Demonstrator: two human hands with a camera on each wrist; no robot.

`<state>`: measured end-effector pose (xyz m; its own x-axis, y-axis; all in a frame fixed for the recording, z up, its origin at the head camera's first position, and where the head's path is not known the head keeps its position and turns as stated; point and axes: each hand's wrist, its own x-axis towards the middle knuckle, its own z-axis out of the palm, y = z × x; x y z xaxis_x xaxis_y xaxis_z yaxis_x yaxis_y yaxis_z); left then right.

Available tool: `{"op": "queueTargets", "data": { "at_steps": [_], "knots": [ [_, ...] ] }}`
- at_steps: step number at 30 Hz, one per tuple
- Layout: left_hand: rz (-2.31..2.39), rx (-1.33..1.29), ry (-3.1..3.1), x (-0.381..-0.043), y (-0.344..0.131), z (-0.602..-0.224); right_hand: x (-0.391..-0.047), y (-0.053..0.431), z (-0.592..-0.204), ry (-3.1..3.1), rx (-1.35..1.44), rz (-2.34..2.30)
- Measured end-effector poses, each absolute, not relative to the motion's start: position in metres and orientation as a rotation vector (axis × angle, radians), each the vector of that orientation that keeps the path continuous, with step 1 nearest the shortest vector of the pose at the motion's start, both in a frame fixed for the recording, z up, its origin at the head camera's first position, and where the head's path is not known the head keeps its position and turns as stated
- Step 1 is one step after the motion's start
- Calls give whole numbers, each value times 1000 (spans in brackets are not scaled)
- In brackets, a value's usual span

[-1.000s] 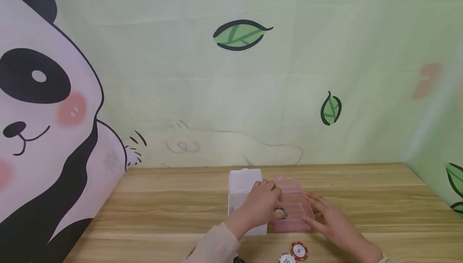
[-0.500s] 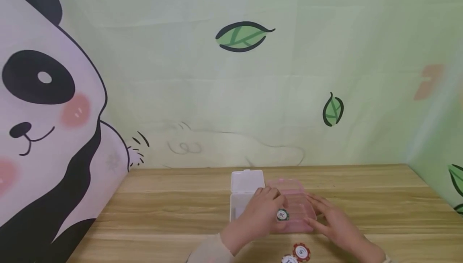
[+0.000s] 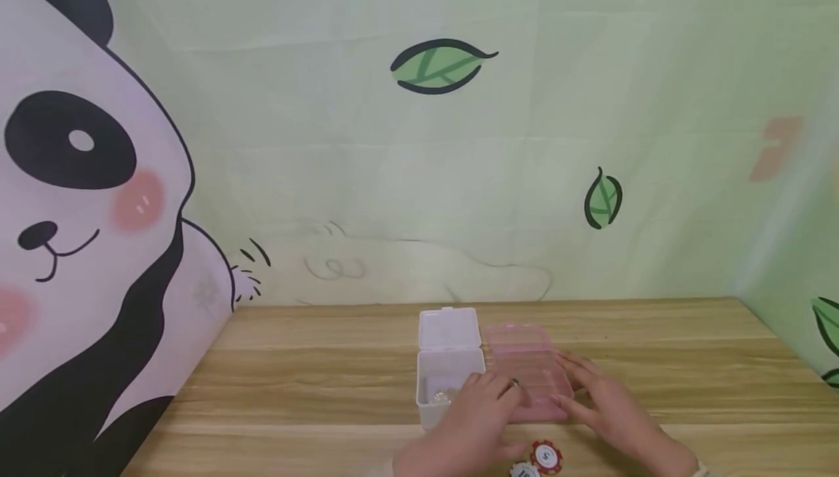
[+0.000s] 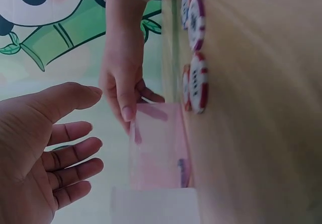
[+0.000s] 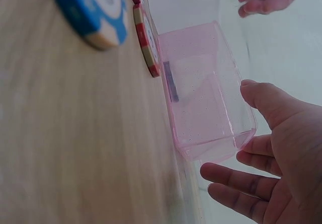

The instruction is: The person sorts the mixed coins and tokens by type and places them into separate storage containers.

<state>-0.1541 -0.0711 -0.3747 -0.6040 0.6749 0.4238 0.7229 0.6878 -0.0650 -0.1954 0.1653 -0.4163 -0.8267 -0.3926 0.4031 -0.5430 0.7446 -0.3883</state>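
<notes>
My left hand hovers in front of the two boxes, fingers loosely bent, with nothing held in the left wrist view. At its right, a pink see-through box stands on the table with its lid folded back. Inside lies a dark poker chip, flat on the bottom; in the head view the left fingers mostly cover it. The right hand holds the box's right end, thumb against the near side and fingers at the far side. Left of the pink box, a white box stands with lid raised and small clear pieces inside.
Close to the table's front lie a red poker chip marked 5 and a white one. A purple-edged chip and a blue chip lie nearer the person. A printed backdrop rises behind the table.
The left hand held a green chip over the pink box; the chip now lies inside it. That hand has drawn back toward the front, uncovering the white box. The right hand stays put.
</notes>
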Motion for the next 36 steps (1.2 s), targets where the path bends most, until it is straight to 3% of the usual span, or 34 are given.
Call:
{"op": "queueTargets", "data": {
  "at_steps": [24, 36],
  "knots": [
    [-205, -1285, -2574, -139, -76, -402, -195, 165, -416, -2666, 687, 726],
    [-241, -1258, -2657, -140, -70, -412, -196, 165, -417, -2692, 672, 723]
  ]
}}
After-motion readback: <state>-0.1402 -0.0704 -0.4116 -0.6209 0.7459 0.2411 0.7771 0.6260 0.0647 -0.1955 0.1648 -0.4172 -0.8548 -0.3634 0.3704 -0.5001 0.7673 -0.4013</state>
